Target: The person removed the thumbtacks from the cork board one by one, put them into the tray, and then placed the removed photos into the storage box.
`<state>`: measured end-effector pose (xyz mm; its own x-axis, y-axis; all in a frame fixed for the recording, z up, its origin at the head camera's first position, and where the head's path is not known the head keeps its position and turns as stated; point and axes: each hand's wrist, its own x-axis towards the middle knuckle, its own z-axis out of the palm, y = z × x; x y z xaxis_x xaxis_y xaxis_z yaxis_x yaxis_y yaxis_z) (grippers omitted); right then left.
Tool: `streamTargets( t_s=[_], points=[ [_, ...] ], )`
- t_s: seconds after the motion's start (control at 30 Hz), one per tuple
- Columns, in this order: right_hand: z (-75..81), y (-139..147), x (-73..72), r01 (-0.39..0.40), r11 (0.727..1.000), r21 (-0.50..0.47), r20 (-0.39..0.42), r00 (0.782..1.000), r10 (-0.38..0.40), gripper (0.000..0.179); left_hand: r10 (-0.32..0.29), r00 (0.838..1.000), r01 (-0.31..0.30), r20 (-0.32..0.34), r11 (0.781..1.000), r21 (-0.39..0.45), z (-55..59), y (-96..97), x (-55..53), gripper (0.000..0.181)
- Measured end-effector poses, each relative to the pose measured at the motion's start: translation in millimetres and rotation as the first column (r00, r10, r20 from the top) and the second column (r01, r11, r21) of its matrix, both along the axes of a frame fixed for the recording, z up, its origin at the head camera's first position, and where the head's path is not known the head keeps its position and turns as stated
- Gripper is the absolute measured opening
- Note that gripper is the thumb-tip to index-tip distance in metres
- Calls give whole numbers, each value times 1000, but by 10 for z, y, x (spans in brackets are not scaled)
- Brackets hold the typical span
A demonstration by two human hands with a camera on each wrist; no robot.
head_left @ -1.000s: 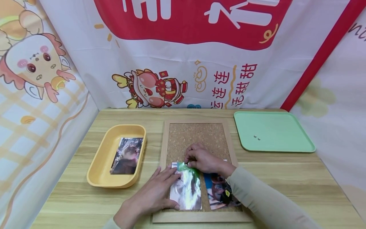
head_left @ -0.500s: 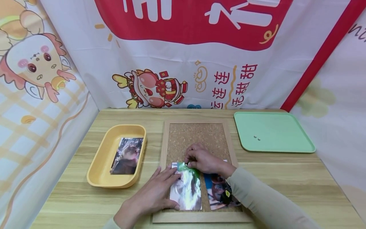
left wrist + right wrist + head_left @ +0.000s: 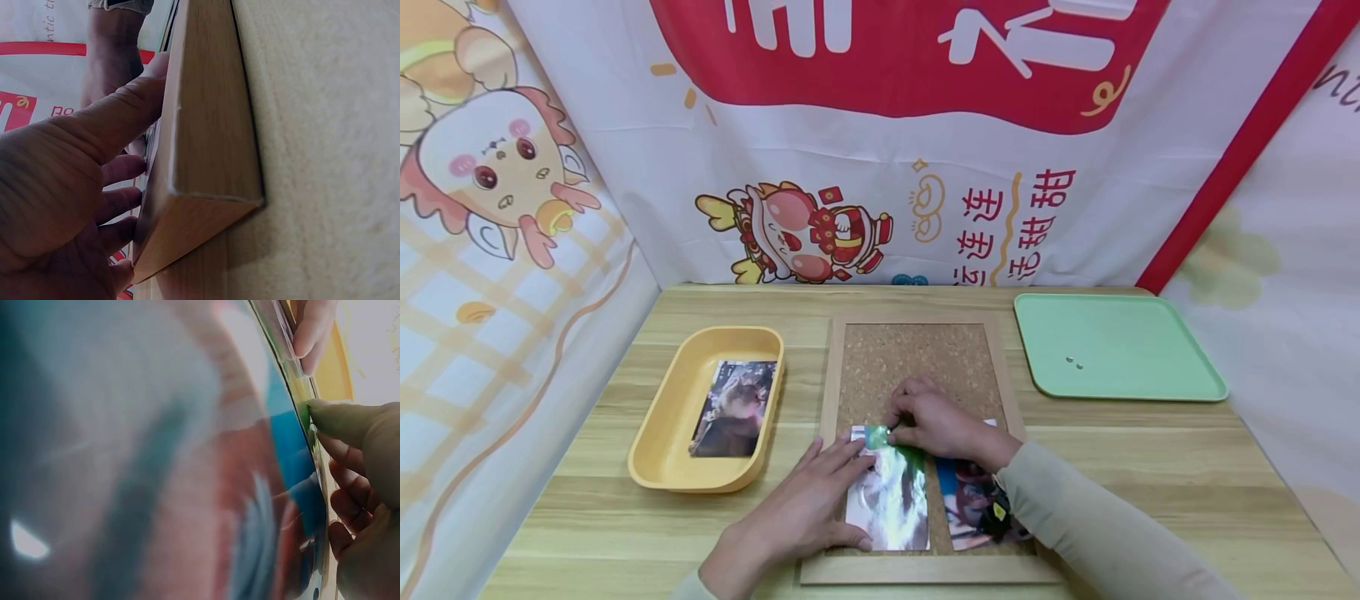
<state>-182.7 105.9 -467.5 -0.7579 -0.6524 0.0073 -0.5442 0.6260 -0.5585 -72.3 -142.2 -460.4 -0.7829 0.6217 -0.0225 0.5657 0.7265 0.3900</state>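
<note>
A corkboard with a wooden frame (image 3: 925,569) lies on the table. On its lower left is a glossy photo (image 3: 891,500) with a green top. My left hand (image 3: 808,504) rests flat along that photo's left side, fingers spread; in the left wrist view its thumb (image 3: 134,112) reaches over the frame edge. Bent over the photo's top edge, my right hand (image 3: 936,421) pinches a small silver thumbtack (image 3: 889,431) between thumb and forefinger, mostly hidden by the fingers. A second photo (image 3: 977,504) lies on the lower right of the cork, partly under my right forearm.
Left of the board stands a yellow tray (image 3: 655,417) holding another photo (image 3: 735,408). At the back right is a green tray (image 3: 1135,350) with two small silver tacks (image 3: 1073,362). A printed cloth (image 3: 820,133) hangs behind the table.
Both hands stay at the same places on the photo. The right thumb and fingers shift only slightly at the thumbtack.
</note>
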Motion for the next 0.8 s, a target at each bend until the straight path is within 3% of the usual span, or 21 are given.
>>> streamTargets(
  t_s=[0.23,0.8],
  points=[
    [19,-46,17,12,999,49,-90,996,-8,12,1,1000,-1,-4,1000,7,3,-3,8,102],
    [-55,-39,-16,9,1000,19,-34,999,-8,12,5,1000,-5,15,1000,1,13,2,7,101]
  ],
)
